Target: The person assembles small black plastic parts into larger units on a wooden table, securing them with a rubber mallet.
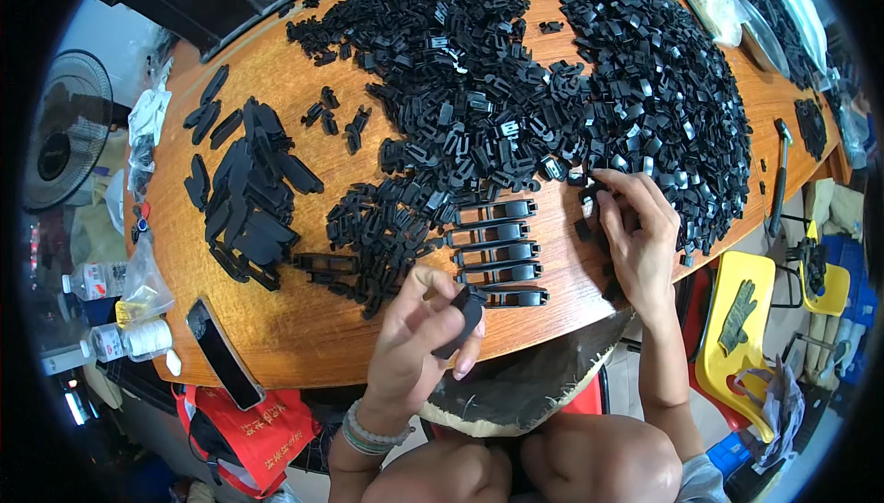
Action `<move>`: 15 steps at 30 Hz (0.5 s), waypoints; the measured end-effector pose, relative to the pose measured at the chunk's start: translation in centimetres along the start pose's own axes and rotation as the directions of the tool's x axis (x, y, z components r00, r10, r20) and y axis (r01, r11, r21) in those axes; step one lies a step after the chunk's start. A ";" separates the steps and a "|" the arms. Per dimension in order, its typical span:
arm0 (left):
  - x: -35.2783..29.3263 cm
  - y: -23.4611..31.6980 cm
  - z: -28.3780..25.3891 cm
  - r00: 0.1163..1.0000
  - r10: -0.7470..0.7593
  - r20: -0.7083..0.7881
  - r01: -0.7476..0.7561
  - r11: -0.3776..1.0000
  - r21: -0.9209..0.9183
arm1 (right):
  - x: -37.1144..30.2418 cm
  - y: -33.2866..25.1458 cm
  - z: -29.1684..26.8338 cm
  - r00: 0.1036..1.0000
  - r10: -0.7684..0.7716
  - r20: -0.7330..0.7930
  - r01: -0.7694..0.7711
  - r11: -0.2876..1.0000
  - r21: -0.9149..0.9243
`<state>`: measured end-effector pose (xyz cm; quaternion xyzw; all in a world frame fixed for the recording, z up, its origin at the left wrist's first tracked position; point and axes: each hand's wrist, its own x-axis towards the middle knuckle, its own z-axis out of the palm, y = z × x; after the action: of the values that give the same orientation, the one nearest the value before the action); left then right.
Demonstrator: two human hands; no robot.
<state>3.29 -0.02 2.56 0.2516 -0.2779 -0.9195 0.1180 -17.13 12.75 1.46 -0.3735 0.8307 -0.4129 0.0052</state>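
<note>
My left hand [414, 337] is closed round a long black plastic piece [459, 321] at the table's near edge. To its right, my right hand [637, 231] pinches a small black plastic clip [589, 193] at the near edge of a large heap of small black clips [663, 107]. Between my hands lies a neat column of several black buckle-like parts [497, 254], placed side by side. Left of them is a loose heap of small black forked pieces [378, 236]. Farther left, long flat black pieces [249, 190] are piled up.
Another big heap of black pieces [451, 33] spreads over the far middle of the wooden table [341, 351]. A phone [224, 356] lies near the left edge, a hammer [780, 176] near the right. A yellow chair [737, 337] bearing a glove stands right; a red bag [262, 434] sits lower left.
</note>
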 end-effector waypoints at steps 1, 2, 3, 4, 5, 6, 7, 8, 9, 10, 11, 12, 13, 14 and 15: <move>0.0 -0.1 -0.3 1.000 -0.020 0.021 0.023 0.992 -0.121 | 0.0 0.2 0.1 0.999 0.021 0.039 -0.020 1.000 -0.023; 0.0 0.0 -0.5 1.000 -0.021 0.019 0.023 0.992 -0.121 | 0.0 0.4 0.3 0.999 0.021 0.041 -0.020 1.000 -0.023; 0.1 0.0 -0.7 0.999 -0.022 0.034 0.025 0.995 -0.096 | 0.0 0.5 0.5 0.999 0.010 0.033 -0.009 1.000 -0.021; 0.2 0.1 -0.7 0.998 -0.023 0.050 0.027 0.997 -0.072 | 0.1 0.5 0.5 1.000 -0.001 0.023 0.002 1.000 -0.022; 0.1 0.1 -0.6 0.998 -0.024 0.050 0.028 0.997 -0.073 | 0.1 0.4 0.5 1.000 -0.001 0.024 0.001 1.000 -0.023; 0.1 0.1 -0.3 0.999 -0.027 0.017 0.028 0.999 -0.043 | 0.2 0.2 0.5 1.000 0.015 0.018 -0.015 0.999 -0.040; 0.0 0.1 -0.1 0.999 -0.028 -0.018 0.027 1.000 -0.013 | 0.2 0.1 0.5 0.999 0.031 0.012 -0.030 0.998 -0.056; 0.0 0.1 -0.2 0.999 -0.027 -0.019 0.027 1.000 -0.013 | 0.3 0.0 0.6 0.999 0.031 0.014 -0.030 0.998 -0.056; 0.0 0.1 -0.3 0.999 -0.034 -0.011 0.033 0.998 -0.058 | 0.5 -0.1 0.6 0.999 -0.038 -0.007 0.038 0.997 -0.063; 0.0 0.1 -0.3 0.999 -0.043 0.001 0.043 0.994 -0.104 | 0.6 0.0 0.6 0.994 -0.105 -0.029 0.102 0.992 -0.075; 0.1 0.0 -0.2 0.999 -0.047 0.004 0.047 0.993 -0.104 | 0.9 0.0 0.7 0.994 -0.103 -0.030 0.100 0.992 -0.079; 0.3 -0.1 -0.2 0.999 -0.030 0.018 0.032 0.996 -0.084 | 1.4 0.0 0.9 0.989 -0.147 -0.015 0.143 0.980 -0.141; 0.3 -0.1 -0.2 1.000 -0.011 0.029 0.013 0.998 -0.062 | 1.9 0.0 1.3 0.982 -0.191 0.002 0.188 0.962 -0.196; 0.3 -0.1 0.2 1.000 -0.012 0.029 0.013 0.998 -0.060 | 2.2 0.0 1.6 0.982 -0.191 0.001 0.187 0.963 -0.196; 0.3 -0.2 0.7 0.999 -0.009 -0.041 0.009 1.000 -0.003 | 2.4 0.0 2.0 0.984 -0.178 0.025 0.178 0.947 -0.266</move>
<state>2.59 0.36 2.83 0.2715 -0.2729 -0.9151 0.1200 -18.23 9.90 0.88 -0.4443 0.8418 -0.2955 -0.0821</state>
